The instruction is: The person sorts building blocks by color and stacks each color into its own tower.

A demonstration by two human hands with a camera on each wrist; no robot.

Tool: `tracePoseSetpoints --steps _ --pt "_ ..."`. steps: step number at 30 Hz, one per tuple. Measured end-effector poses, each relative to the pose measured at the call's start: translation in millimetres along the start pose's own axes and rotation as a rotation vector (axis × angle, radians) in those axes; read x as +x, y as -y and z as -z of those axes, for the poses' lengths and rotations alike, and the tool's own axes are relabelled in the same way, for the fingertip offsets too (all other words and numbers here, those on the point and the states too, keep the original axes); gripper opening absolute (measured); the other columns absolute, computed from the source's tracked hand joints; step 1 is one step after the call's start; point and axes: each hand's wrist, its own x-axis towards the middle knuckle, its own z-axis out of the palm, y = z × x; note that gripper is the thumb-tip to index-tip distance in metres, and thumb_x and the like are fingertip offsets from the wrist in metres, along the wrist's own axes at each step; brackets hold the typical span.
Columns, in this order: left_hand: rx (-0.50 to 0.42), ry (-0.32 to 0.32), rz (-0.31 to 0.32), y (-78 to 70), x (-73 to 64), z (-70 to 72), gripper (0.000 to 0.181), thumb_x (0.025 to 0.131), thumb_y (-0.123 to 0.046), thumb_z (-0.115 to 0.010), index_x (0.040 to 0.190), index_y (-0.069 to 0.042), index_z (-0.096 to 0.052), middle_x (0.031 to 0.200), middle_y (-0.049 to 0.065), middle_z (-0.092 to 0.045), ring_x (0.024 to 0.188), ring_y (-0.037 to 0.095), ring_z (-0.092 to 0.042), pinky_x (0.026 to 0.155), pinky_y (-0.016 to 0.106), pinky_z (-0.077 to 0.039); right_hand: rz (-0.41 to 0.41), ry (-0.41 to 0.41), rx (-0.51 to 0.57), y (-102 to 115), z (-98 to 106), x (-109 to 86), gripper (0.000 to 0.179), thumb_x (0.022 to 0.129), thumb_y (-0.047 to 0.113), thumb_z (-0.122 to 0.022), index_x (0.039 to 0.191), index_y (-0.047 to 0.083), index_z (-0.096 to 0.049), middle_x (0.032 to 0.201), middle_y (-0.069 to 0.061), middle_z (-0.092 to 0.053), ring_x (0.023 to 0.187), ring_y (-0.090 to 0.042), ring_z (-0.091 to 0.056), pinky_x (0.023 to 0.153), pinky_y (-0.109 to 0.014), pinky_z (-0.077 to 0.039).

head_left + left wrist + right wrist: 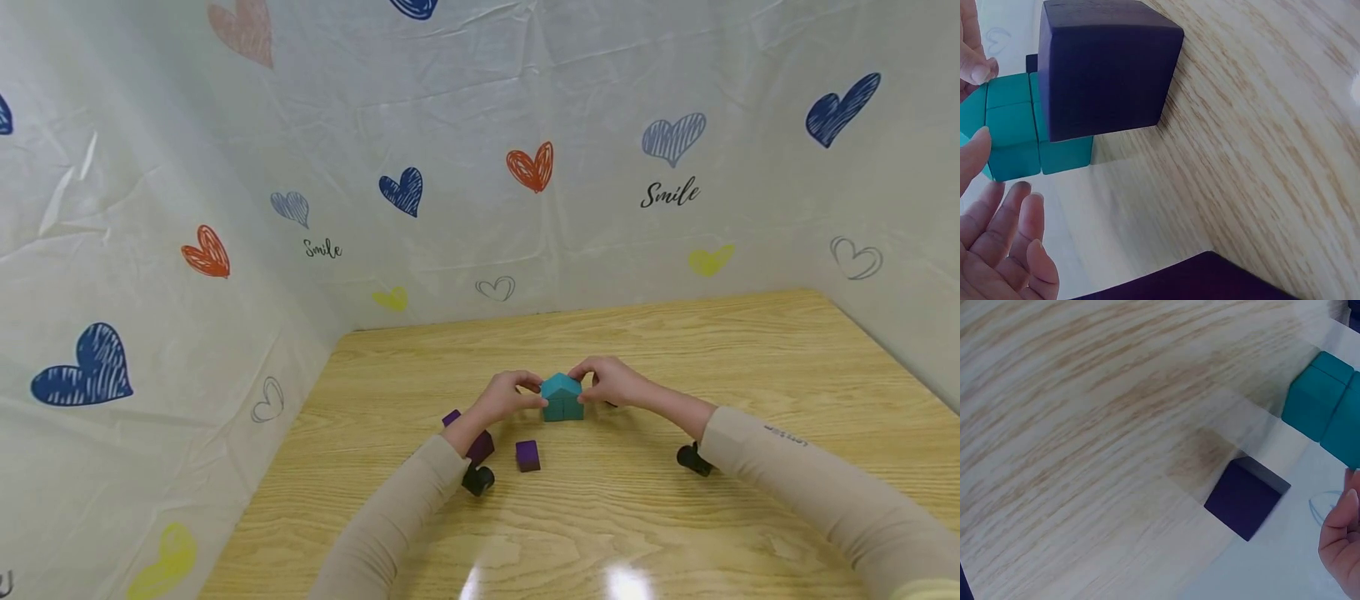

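A small stack of teal blocks (563,402) with a pointed top stands on the table between the two hands. My left hand (510,397) pinches its left side near the top with thumb and forefinger. From the right, my right hand (611,382) pinches the opposite upper side. In the left wrist view, the teal blocks (1013,128) show seams between cubes, and the other left fingers (1002,228) lie loosely off the stack. Only part of the right hand (1341,540) shows in the right wrist view, beside the teal blocks (1319,400).
A purple cube (528,456) sits in front of the stack. More purple blocks (451,417) lie by the left wrist, partly hidden by the arm. Another dark cube (1247,499) rests near the right hand. A heart-printed sheet (450,250) hangs behind the wooden table (600,500).
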Motion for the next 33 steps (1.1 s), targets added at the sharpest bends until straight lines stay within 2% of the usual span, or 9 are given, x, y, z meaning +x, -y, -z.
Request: tracePoseSetpoints --steps 3,6,11,13,15,20,24,29,33 --pt "0.001 0.002 0.002 -0.7 -3.4 4.6 0.047 0.082 -0.028 -0.069 0.123 -0.008 -0.056 0.110 0.007 -0.063 0.087 0.018 -0.056 0.071 0.028 -0.047 0.000 -0.013 -0.007 1 6 -3.2 0.042 0.079 0.007 -0.069 0.115 -0.009 -0.056 0.107 -0.023 -0.059 0.065 -0.012 -0.052 0.058 -0.027 -0.044" --pt "-0.010 -0.020 -0.013 -0.7 -10.2 12.4 0.048 0.083 -0.027 -0.068 0.125 -0.007 -0.054 0.112 0.009 -0.062 0.081 0.018 -0.055 0.066 0.026 -0.046 0.006 -0.066 -0.006 3 13 -9.2 0.044 0.080 0.009 -0.068 0.118 -0.008 -0.055 0.108 -0.024 -0.058 0.065 -0.013 -0.052 0.057 -0.027 -0.043" --pt "-0.010 -0.100 -0.071 -3.4 -26.9 27.2 0.038 0.085 -0.019 -0.065 0.120 -0.005 -0.058 0.110 0.015 -0.063 0.091 0.025 -0.057 0.072 0.027 -0.045 -0.019 -0.187 0.063 9 21 -22.5 0.040 0.081 0.010 -0.068 0.117 -0.005 -0.057 0.105 -0.020 -0.060 0.069 -0.015 -0.050 0.057 -0.025 -0.043" --pt "-0.003 -0.123 -0.084 -4.2 -34.7 30.5 0.034 0.086 -0.016 -0.065 0.117 -0.005 -0.059 0.108 0.015 -0.063 0.096 0.028 -0.056 0.074 0.029 -0.044 -0.040 -0.217 0.100 11 21 -28.4 0.040 0.082 0.011 -0.068 0.117 -0.004 -0.058 0.104 -0.018 -0.061 0.071 -0.015 -0.051 0.057 -0.025 -0.043" --pt "0.008 -0.137 -0.080 -3.8 -42.5 32.1 0.032 0.086 -0.015 -0.064 0.116 -0.005 -0.059 0.106 0.013 -0.064 0.094 0.026 -0.056 0.073 0.029 -0.044 -0.048 -0.224 0.142 14 18 -33.7 0.040 0.082 0.012 -0.068 0.117 -0.004 -0.057 0.102 -0.017 -0.061 0.072 -0.016 -0.052 0.057 -0.025 -0.044" --pt "0.053 -0.151 -0.066 2.1 -60.2 31.2 0.032 0.086 -0.013 -0.063 0.116 -0.003 -0.060 0.104 0.011 -0.064 0.075 0.017 -0.052 0.064 0.025 -0.043 -0.033 -0.187 0.179 21 -1 -41.5 0.038 0.081 0.011 -0.068 0.114 -0.007 -0.058 0.095 -0.017 -0.062 0.067 -0.013 -0.050 0.057 -0.023 -0.043" --pt "0.086 -0.120 -0.053 6.3 -72.5 25.4 0.034 0.086 -0.013 -0.064 0.117 -0.002 -0.059 0.101 0.012 -0.064 0.066 0.014 -0.050 0.057 0.024 -0.043 -0.001 -0.128 0.171 26 -18 -44.9 0.037 0.079 0.010 -0.070 0.109 -0.008 -0.060 0.092 -0.017 -0.061 0.060 -0.008 -0.045 0.056 -0.022 -0.041" --pt "0.116 -0.051 -0.005 5.8 -86.4 15.0 0.042 0.085 -0.017 -0.065 0.124 -0.003 -0.056 0.107 0.013 -0.064 0.075 0.015 -0.057 0.060 0.024 -0.046 0.042 -0.041 0.132 31 -40 -40.9 0.037 0.078 0.010 -0.071 0.108 -0.008 -0.060 0.094 -0.017 -0.061 0.061 -0.006 -0.051 0.058 -0.021 -0.045" --pt "0.149 -0.021 0.013 6.0 -91.5 6.2 0.047 0.084 -0.018 -0.067 0.126 -0.002 -0.054 0.107 0.012 -0.064 0.076 0.015 -0.059 0.063 0.025 -0.047 0.042 0.041 0.090 36 -56 -33.0 0.038 0.077 0.011 -0.072 0.108 -0.008 -0.060 0.094 -0.014 -0.063 0.069 -0.011 -0.057 0.062 -0.020 -0.046"
